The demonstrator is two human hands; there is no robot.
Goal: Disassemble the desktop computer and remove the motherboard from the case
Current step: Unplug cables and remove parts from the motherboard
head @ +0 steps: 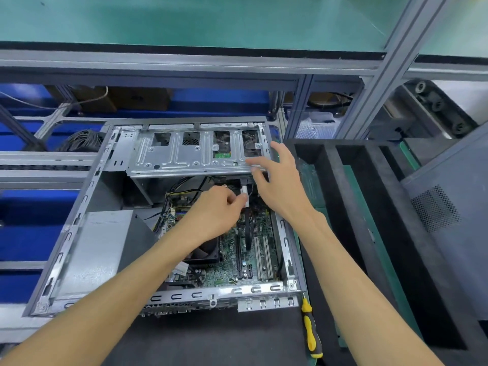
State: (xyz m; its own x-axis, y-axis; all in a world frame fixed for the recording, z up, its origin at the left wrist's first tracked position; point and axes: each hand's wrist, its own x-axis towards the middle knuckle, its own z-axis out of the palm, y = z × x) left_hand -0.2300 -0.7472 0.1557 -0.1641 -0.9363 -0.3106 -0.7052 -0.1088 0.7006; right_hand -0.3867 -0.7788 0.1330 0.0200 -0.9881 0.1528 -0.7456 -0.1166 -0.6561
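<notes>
Left hand (pixel 219 210) pinching white connector (pixel 244 196); right hand (pixel 277 180) spread on drive cage (pixel 184 154).

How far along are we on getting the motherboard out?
Done: the case is open. In hand: the left hand pinches a white cable connector under the drive cage, which the right hand steadies. Left: the motherboard still sits inside; the screwdriver lies unused.

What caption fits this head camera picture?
Left hand pinches a white connector inside the case; right hand touches the drive cage.
</notes>
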